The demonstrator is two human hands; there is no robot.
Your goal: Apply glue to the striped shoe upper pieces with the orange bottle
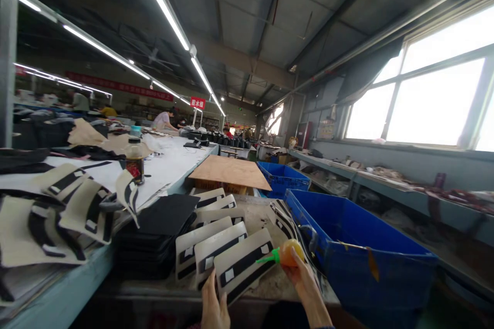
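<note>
Nearest the lens, our left hand [213,304] rested against the near edge of a flat beige cut panel with black stripes and white patches [244,268], fingers extended and pressed together along that edge. We could not tell whether the thumb gripped the underside.

Our right hand [304,280] held a small orange squeeze bottle with a green nozzle [284,253], fingers wrapped and closed around its body. The bottle lay to the right of the panel, just beside its far right corner. Its long axis ran roughly level, left to right, with the nozzle tip pointing left toward the panel's black stripe. The right hand was therefore the one nearer to the stripe; the left hand sat at the opposite, lower end.

The panel's long axis ran diagonally, from lower left at our left hand up to the right near the nozzle. It was the nearest of several similar striped panels [210,244] fanned in an overlapping row on the worn grey bench [254,212].

A stack of black sheet material [162,226] sat to the left of the row. A deep blue plastic crate [358,252] stood just right of the bottle. Farther left, a dark bottle with a red label [135,160] stood upright on the long white table [170,162].
</note>
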